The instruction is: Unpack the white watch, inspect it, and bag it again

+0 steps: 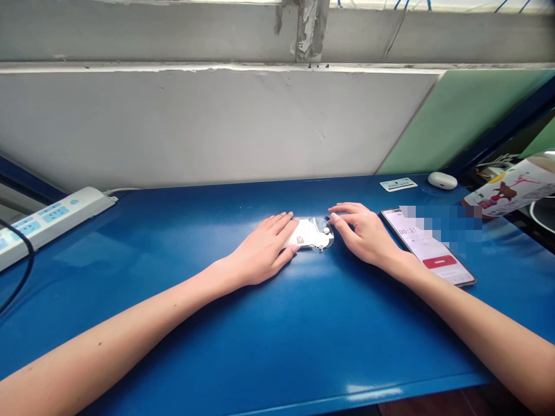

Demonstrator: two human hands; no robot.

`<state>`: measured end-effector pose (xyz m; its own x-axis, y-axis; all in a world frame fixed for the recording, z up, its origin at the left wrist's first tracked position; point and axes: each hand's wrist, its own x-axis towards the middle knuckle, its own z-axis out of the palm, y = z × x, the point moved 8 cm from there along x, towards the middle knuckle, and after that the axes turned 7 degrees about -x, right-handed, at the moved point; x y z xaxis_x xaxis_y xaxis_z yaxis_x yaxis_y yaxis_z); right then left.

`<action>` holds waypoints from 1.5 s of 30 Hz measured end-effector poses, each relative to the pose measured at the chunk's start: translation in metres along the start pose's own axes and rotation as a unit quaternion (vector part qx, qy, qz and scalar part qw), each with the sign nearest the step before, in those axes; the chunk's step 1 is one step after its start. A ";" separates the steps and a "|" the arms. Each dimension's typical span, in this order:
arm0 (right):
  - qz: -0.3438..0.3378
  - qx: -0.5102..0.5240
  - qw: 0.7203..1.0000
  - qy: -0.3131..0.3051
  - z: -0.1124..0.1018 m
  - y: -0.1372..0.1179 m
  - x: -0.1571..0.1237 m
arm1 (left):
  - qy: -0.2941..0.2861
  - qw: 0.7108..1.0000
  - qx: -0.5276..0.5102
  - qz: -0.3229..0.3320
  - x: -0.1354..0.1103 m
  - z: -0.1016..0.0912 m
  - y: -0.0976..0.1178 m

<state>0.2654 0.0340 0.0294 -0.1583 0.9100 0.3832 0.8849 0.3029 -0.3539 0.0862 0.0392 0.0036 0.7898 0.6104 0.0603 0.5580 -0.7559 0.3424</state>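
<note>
A small white flat item [306, 233] lies on the blue table, with a clear, rounded plastic part at its right end. Small shiny bits show in the clear part; their kind is too small to tell. My left hand [271, 245] rests flat over the item's left end, fingers stretched out, and hides that part. At the other end is my right hand [362, 231], palm side down with loosely bent, parted fingers. Its thumb and index fingertips are by the rim of the clear plastic. Whether they touch it I cannot tell.
Beside my right wrist lies a phone [427, 248] with a timer on its screen. Farther back are a card [398, 184] and a white earbud case [442, 181]. A printed cup [511, 188] tilts at the right. A power strip [56, 216] and black cable [29, 260] lie left.
</note>
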 end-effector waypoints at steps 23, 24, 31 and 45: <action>0.035 0.171 0.980 -0.093 0.012 -0.009 -0.005 | 0.021 1.000 0.015 0.017 -0.001 0.000 0.000; 0.026 0.162 0.982 -0.091 0.012 -0.010 -0.005 | 0.021 1.000 0.015 0.017 -0.001 0.000 0.000; -0.030 0.117 0.989 -0.086 0.013 -0.017 -0.007 | 0.014 1.000 0.006 0.011 -0.001 -0.001 0.002; -0.173 -0.079 0.982 -0.005 0.009 -0.050 -0.021 | 0.025 1.000 0.005 0.016 -0.001 -0.001 0.001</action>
<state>0.2200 0.0023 0.0313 -0.4646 0.7633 0.4489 0.8343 0.5472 -0.0671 0.0854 0.0382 0.0044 0.7936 0.5971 0.1169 0.5360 -0.7770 0.3299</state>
